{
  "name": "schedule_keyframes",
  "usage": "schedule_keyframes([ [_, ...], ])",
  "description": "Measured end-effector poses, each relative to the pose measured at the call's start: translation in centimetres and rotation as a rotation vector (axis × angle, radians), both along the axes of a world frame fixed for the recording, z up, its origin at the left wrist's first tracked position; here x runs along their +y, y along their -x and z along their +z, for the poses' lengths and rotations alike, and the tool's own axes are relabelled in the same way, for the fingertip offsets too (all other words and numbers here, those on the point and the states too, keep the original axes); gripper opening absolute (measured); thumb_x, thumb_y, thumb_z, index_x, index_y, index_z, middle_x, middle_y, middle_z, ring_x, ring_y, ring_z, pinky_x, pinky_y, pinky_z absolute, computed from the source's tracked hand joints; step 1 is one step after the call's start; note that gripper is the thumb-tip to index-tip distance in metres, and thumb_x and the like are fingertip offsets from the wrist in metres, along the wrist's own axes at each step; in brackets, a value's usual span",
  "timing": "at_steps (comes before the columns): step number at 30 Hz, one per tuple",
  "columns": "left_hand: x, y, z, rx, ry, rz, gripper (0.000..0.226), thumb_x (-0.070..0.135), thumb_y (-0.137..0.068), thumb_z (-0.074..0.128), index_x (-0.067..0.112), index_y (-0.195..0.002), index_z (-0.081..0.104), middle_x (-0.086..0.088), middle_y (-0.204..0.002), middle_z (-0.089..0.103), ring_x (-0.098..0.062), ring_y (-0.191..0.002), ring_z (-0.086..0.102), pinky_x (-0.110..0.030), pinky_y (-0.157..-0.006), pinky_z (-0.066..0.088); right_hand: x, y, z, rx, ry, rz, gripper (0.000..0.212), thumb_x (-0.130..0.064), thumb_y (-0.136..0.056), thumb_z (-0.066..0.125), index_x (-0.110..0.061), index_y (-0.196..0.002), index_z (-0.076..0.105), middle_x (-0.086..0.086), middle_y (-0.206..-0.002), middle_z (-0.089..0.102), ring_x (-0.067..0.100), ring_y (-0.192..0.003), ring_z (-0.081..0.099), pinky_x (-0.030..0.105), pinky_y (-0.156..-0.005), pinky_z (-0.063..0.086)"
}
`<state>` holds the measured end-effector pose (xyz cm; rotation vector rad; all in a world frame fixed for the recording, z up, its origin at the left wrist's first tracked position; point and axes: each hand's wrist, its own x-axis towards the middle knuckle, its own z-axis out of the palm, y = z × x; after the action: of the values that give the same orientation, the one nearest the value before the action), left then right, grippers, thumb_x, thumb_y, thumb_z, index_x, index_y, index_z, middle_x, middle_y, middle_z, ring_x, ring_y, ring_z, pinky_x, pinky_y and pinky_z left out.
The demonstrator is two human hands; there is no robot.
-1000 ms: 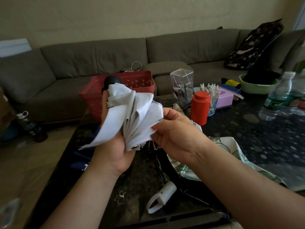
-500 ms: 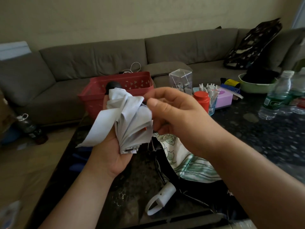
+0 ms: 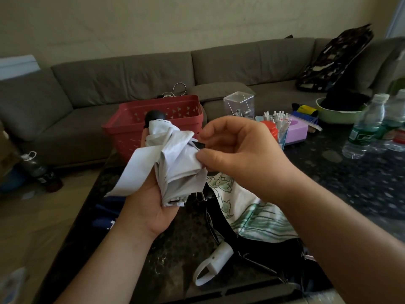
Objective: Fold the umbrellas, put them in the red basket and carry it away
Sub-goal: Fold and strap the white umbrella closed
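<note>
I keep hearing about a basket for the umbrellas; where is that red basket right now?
In the head view the red basket sits left of centre at the dark table's far edge, before the sofa, just behind the white umbrella held up in the left hand.

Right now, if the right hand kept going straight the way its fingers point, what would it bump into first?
The right hand points leftward at the white umbrella that the left hand holds. Its fingertips already pinch the fabric, so it would meet that umbrella first.
</note>
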<state>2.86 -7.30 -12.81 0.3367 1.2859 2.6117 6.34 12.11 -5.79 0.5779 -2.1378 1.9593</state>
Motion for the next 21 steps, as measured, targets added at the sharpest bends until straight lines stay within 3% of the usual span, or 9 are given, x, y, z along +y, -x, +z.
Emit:
schedule_keyframes([
  [4, 0.2, -0.3, 0.2, 0.001, 0.053, 0.026, 0.061, 0.064, -0.035, 0.100, 0.030, -0.084, 0.087, 0.000, -0.098, 0.082, -0.017, -0.086, 0.078, -0.033, -0.082, 0.061, 0.0, 0.3, -0.7, 0.145, -0.191, -0.145, 0.017, -0.014, -0.083, 0.087, -0.016, -0.099, 0.079, -0.003, -0.088, 0.080, 0.015, -0.082, 0.077, 0.040, -0.080, 0.065],
  [6, 0.3, -0.5, 0.2, -0.025, 0.060, 0.046, 0.030, 0.060, -0.064, 0.077, 0.032, -0.073, 0.086, 0.003, -0.086, 0.080, -0.020, -0.082, 0.070, -0.029, -0.071, 0.054, 0.0, 0.5, -1.3, 0.279, -0.329, -0.233, 0.012, -0.019, -0.085, 0.084, -0.019, -0.097, 0.082, -0.010, -0.083, 0.078, 0.004, -0.077, 0.075, 0.033, -0.075, 0.063],
  [7, 0.4, -0.5, 0.2, -0.036, 0.068, 0.060, 0.032, 0.054, -0.071, 0.062, 0.032, -0.068, 0.085, 0.003, -0.080, 0.079, -0.021, -0.081, 0.064, -0.028, -0.068, 0.050, -0.1, 0.6, -1.5, 0.348, -0.386, -0.269, 0.010, -0.019, -0.086, 0.083, -0.019, -0.096, 0.082, -0.012, -0.082, 0.077, 0.002, -0.076, 0.073, 0.030, -0.073, 0.062],
  [10, 0.5, -0.3, 0.1, -0.045, 0.042, 0.098, 0.029, 0.049, -0.072, 0.064, 0.029, -0.073, 0.086, 0.000, -0.086, 0.079, -0.024, -0.088, 0.064, -0.037, -0.080, 0.047, -0.4, 1.0, -1.7, 0.496, -0.437, -0.349, 0.009, -0.015, -0.089, 0.076, -0.016, -0.095, 0.083, -0.006, -0.090, 0.075, 0.007, -0.079, 0.070, 0.029, -0.072, 0.058],
  [12, 0.5, -0.2, 0.2, -0.027, 0.046, 0.102, 0.033, 0.057, -0.060, 0.087, 0.029, -0.078, 0.087, 0.000, -0.092, 0.081, -0.023, -0.090, 0.070, -0.035, -0.077, 0.056, -0.3, 1.1, -1.4, 0.417, -0.402, -0.360, 0.009, -0.013, -0.091, 0.075, -0.019, -0.094, 0.082, -0.005, -0.094, 0.072, 0.010, -0.082, 0.068, 0.030, -0.075, 0.057],
  [15, 0.1, 0.2, -0.3, -0.037, 0.057, 0.102, 0.025, 0.045, -0.076, 0.066, 0.030, -0.072, 0.086, 0.001, -0.088, 0.080, -0.020, -0.083, 0.073, -0.030, -0.065, 0.062, 0.0, 0.8, -0.5, 0.108, -0.273, -0.248, 0.011, -0.013, -0.097, 0.070, -0.016, -0.090, 0.077, 0.007, -0.084, 0.075, 0.025, -0.078, 0.073, 0.047, -0.075, 0.063],
  [17, -0.3, 0.3, -0.3, -0.047, 0.082, 0.060, 0.020, 0.047, -0.067, 0.085, 0.028, -0.075, 0.086, -0.002, -0.090, 0.080, -0.017, -0.075, 0.076, -0.031, -0.059, 0.062, 0.0, 0.6, 0.0, -0.098, -0.066, -0.138, 0.013, -0.007, -0.101, 0.065, -0.004, -0.091, 0.074, 0.023, -0.084, 0.073, 0.033, -0.075, 0.071, 0.049, -0.076, 0.065],
  [19, -0.6, 0.3, -0.5, -0.049, 0.110, -0.030, 0.062, 0.054, -0.028, 0.106, 0.026, -0.079, 0.087, -0.003, -0.088, 0.080, -0.017, -0.068, 0.076, -0.026, -0.049, 0.058, -0.1, 0.5, 0.2, -0.242, 0.102, -0.049, 0.017, -0.002, -0.102, 0.060, 0.002, -0.089, 0.069, 0.025, -0.081, 0.067, 0.031, -0.076, 0.063, 0.036, -0.077, 0.064],
  [21, -0.9, 0.3, -0.6, -0.078, 0.085, -0.068, 0.077, 0.051, -0.014, 0.107, 0.022, -0.082, 0.087, -0.005, -0.089, 0.079, -0.019, -0.068, 0.075, -0.026, -0.048, 0.057, -0.1, 0.7, 0.0, -0.306, 0.191, 0.025, 0.020, -0.001, -0.103, 0.058, -0.002, -0.085, 0.068, 0.015, -0.079, 0.063, 0.025, -0.075, 0.059, 0.028, -0.072, 0.060],
])
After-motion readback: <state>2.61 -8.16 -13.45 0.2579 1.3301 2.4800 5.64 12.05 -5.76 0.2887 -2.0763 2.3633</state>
